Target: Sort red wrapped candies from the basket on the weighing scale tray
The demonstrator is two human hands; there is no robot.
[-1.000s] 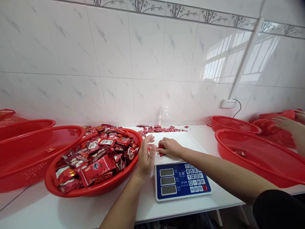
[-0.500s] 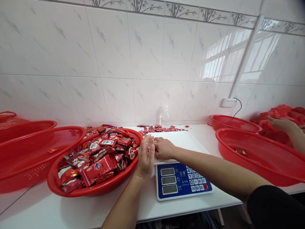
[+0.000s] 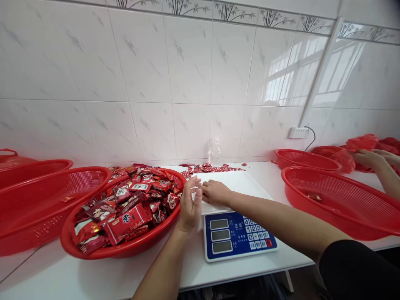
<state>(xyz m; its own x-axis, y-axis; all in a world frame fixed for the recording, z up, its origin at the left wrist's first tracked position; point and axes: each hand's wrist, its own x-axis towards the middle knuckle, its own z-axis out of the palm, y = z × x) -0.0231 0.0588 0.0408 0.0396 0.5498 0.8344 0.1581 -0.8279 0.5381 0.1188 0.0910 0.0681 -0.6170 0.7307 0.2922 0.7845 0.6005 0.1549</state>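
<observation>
My left hand is raised on edge between the candy basket and the scale, its fingers stretched out and the palm turned to the right. Just right of it, my right hand is over the left part of the white scale pan, palm down with fingers curled toward my left hand. Whatever its fingertips hold, if anything, is hidden. The digital scale has a blue keypad panel in front. To the left, a red oval basket is heaped with wrapped candies in red and dark packets.
Small red packets lie along the wall behind the pan, beside a clear plastic bottle. More red baskets stand left and right. At far right, another person's hands handle red plastic bags. A power strip is on the wall.
My two hands have hardly moved. At far right, the other person's second hand has come into view, and a red bag there is spread wider and higher.
</observation>
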